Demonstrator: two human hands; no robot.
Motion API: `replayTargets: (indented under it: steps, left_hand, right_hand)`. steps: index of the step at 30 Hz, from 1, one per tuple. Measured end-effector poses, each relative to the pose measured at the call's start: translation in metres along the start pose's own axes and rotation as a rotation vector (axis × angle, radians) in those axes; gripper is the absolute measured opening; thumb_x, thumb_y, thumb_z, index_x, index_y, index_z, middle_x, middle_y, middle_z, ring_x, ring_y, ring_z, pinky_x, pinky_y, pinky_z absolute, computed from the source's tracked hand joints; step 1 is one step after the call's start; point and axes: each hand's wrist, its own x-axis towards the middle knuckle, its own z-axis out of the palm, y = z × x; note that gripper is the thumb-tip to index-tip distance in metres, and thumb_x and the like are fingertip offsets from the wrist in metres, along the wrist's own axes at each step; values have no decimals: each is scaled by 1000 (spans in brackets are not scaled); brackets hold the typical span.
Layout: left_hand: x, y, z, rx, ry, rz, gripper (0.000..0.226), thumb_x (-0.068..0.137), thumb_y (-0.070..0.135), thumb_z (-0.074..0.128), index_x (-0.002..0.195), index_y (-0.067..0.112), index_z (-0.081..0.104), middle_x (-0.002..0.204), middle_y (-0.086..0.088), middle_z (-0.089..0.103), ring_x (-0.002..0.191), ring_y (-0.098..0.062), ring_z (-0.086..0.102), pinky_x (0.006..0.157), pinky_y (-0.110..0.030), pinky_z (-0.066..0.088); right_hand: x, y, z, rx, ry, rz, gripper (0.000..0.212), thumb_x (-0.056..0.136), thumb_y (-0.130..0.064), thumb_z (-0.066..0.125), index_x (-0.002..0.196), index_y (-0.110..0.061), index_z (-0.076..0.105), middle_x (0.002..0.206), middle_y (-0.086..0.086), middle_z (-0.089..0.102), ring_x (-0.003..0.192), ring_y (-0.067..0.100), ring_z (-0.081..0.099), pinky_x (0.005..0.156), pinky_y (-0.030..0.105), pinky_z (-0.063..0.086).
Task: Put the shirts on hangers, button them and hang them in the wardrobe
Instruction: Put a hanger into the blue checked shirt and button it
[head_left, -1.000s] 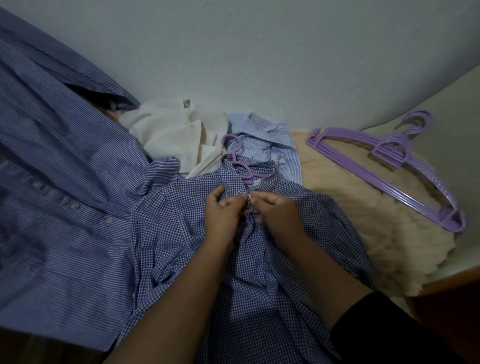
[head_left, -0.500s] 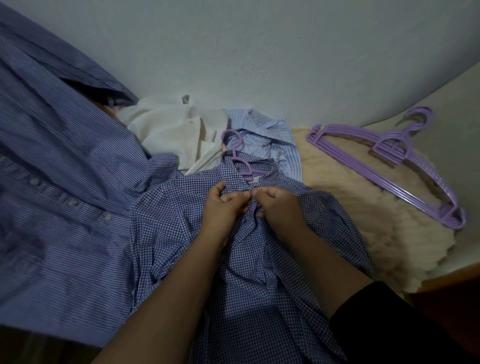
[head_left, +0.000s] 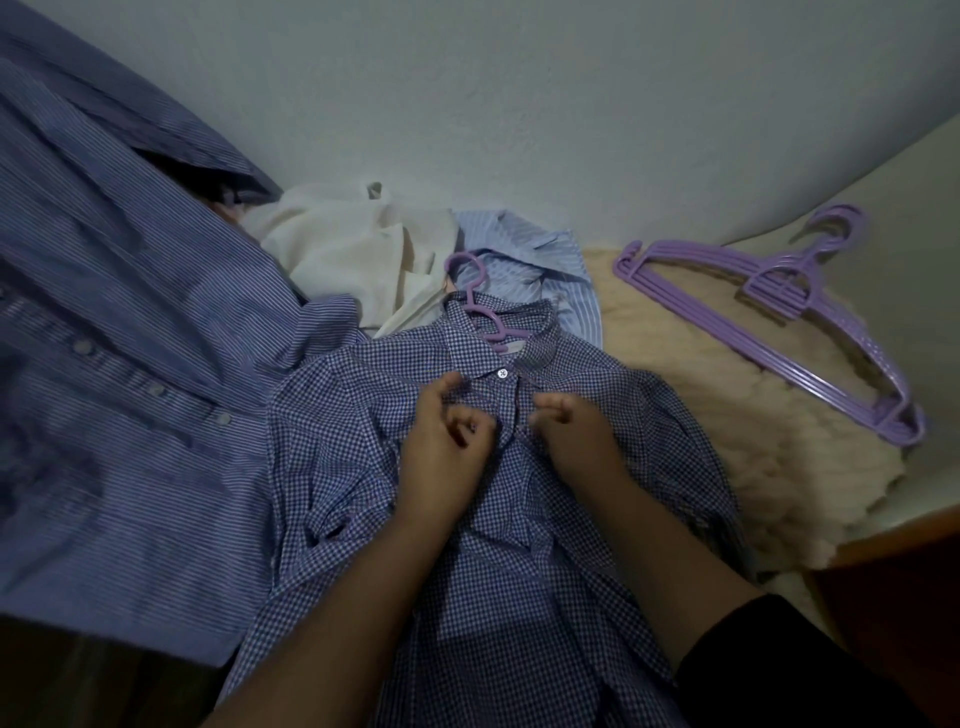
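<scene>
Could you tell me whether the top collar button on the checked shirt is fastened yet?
Fastened: the white button sits through the closed collar of the checked shirt, above both hands.

The checked shirt (head_left: 519, 597) has tiny blue and white squares. The big shirt (head_left: 114, 415) has thin blue stripes. One cloth (head_left: 337, 244) is cream. The hangers (head_left: 779, 322) are purple. The rug (head_left: 727, 415) is cream.
</scene>
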Motion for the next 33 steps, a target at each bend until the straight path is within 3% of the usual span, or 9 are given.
replayTargets:
  steps: [2,6,9,14,20,23,26,29,33]
  left_hand:
    - [-15,-5,2,149,-95,40,56,88,21,67,136,25,39,85,16,64,76,3,60,70,-9,46]
    - [-23,-15,3,336,-132,9,63,88,22,65,143,27,34,107,14,60,98,-7,58,88,-31,51]
    - [-24,-11,-2,365,-101,21,54,92,17,57,141,25,36,96,10,63,86,-10,60,78,-37,54]
    - [-34,-4,-7,363,-173,88,56,91,15,57,141,24,35,88,12,60,74,-6,58,67,-28,49]
    - [-33,-2,-4,325,-144,79,60,89,16,60,143,23,35,96,14,56,84,-5,55,72,-22,44]
    - [-27,-1,2,246,-136,40,63,89,19,63,145,23,33,104,13,57,91,-4,56,78,-21,44]
    - [-21,-2,9,207,-139,-2,65,88,17,65,144,21,32,101,12,61,88,-5,57,77,-19,44]
    - [-16,-5,12,171,-123,-49,59,89,12,63,142,18,36,89,13,64,76,1,57,66,-6,41]
    - [-14,-6,10,32,-53,-139,56,87,13,65,137,14,41,81,6,68,71,2,60,61,-2,40]
  right_hand:
    - [-13,13,-1,-21,-12,7,30,88,-7,61,117,-9,58,103,2,59,95,15,57,70,16,43]
    - [-32,31,-2,-94,-27,16,29,86,-6,63,113,-14,58,102,1,58,98,19,58,75,22,45]
    - [-44,30,-6,-161,4,-61,25,88,-3,58,110,-13,58,100,0,57,93,18,57,70,20,43]
    - [-57,24,-1,-261,-68,-52,13,88,-18,63,100,-12,65,83,-5,59,81,15,57,75,29,49]
    - [-52,1,-2,-197,12,-111,31,94,-14,51,96,16,59,96,30,62,89,42,58,81,48,49]
    - [-43,-2,2,-153,-5,-9,30,92,-13,49,71,5,58,73,26,57,64,32,51,66,36,44]
    - [-34,-1,5,-68,-48,127,31,90,-14,53,60,-9,55,63,13,54,57,20,45,57,29,37]
    - [-32,0,7,-56,-114,188,24,89,-15,59,64,-18,59,60,0,56,53,10,49,48,18,40]
    - [-33,0,10,156,-83,308,12,88,-11,62,77,-7,61,63,9,58,47,15,50,38,20,37]
